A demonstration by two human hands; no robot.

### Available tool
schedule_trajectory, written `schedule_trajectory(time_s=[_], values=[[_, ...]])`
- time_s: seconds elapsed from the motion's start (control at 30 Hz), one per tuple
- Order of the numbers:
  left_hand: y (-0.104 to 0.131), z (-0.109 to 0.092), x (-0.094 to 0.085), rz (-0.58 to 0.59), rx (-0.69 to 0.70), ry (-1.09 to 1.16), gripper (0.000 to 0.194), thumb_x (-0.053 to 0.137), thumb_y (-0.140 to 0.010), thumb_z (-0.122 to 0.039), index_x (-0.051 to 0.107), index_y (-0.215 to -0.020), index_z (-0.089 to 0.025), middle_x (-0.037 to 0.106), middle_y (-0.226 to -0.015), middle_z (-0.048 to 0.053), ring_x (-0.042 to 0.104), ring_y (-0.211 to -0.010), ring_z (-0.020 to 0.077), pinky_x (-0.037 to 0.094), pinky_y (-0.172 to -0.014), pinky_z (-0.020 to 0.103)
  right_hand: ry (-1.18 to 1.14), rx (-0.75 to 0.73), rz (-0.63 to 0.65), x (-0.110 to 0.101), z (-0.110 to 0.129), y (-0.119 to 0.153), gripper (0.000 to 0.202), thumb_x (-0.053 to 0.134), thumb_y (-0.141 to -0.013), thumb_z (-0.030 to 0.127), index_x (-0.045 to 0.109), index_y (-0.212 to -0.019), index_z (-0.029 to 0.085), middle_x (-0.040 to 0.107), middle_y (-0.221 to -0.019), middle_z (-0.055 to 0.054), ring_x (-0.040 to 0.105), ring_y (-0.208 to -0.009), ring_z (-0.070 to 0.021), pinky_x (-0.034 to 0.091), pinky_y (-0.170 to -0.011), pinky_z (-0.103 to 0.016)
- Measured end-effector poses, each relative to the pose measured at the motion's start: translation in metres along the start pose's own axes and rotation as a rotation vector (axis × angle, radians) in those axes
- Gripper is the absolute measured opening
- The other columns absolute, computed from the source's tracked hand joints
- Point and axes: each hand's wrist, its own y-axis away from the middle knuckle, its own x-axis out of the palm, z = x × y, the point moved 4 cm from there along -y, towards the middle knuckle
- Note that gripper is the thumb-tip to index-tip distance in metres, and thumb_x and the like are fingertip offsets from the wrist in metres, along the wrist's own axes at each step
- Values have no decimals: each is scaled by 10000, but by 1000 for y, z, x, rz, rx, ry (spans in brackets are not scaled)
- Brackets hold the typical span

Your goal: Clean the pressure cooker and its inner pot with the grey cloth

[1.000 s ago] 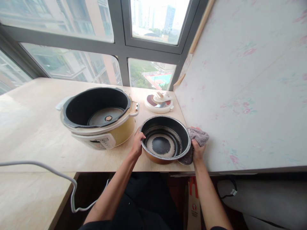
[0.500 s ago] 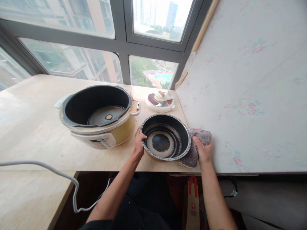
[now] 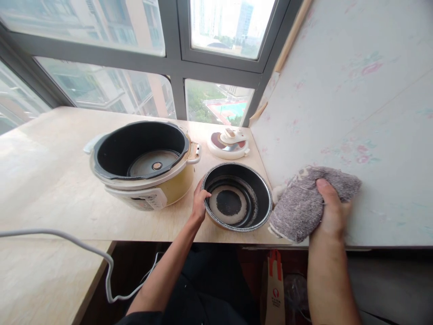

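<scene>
Inner pot, in the head view, sits near the front edge of the counter, right of the cooker and in front of the white lid, much where it was half a second ago. What differs is on your right: the grey-brown cloth, which was against the pot's right side, is now farther right and nearer the camera, in front of the flowered wall. Your left hand keeps its grasp on the pot's left side, thumb over the rim; your right hand clutches the cloth, thumb on top. The pot is black inside, with a pale, worn ring around a dark centre, a speckled silvery rim and an orange-brown outer wall. Its round mouth faces up and toward you, its axis running from base to mouth; the cloth's long axis slants from lower left to upper right.
</scene>
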Motion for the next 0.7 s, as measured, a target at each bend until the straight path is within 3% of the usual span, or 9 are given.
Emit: schedule_trajectory(time_s=[0.2,0.3,0.4,0.53,0.7], values=[[3,-1,-13,-98,-86,-105,674,616,-664,-198,642,-1338,-199,541,-1517,75,405,-1476,307,265,-1257,433,-95,164,208,65,2,6,411,792,-767,477,699,-1051,194,732,-1092,-86,705,-1019,-276,597,-918,-440],[4,-5,-15,-111,-69,-88,549,629,-770,-278,660,-1313,-203,538,-1521,81,400,-1483,297,275,-1256,434,-103,228,434,107,-23,10,472,802,-751,503,653,-1067,185,738,-1007,-68,721,-921,-255,603,-868,-442],[3,-8,-11,-106,-32,-91,489,552,-905,-411,655,-1321,-175,561,-1495,105,425,-1467,290,254,-1262,452,-42,273,652,144,-59,17,540,792,-742,557,612,-1092,187,739,-1056,-76,707,-973,-253,582,-906,-440],[4,-7,-1,-120,-32,-86,550,438,-994,-521,618,-1381,-174,544,-1512,114,434,-1462,275,243,-1264,458,113,187,672,171,-88,30,585,728,-801,568,532,-1219,208,690,-1222,-103,642,-1148,-253,508,-1029,-456],[6,-3,6,-109,12,-36,618,403,-1005,-602,584,-1418,-179,504,-1548,113,404,-1481,255,225,-1271,433,204,90,832,183,-74,74,597,725,-814,543,474,-1231,198,636,-1261,-117,613,-1167,-243,436,-1097,-443]])
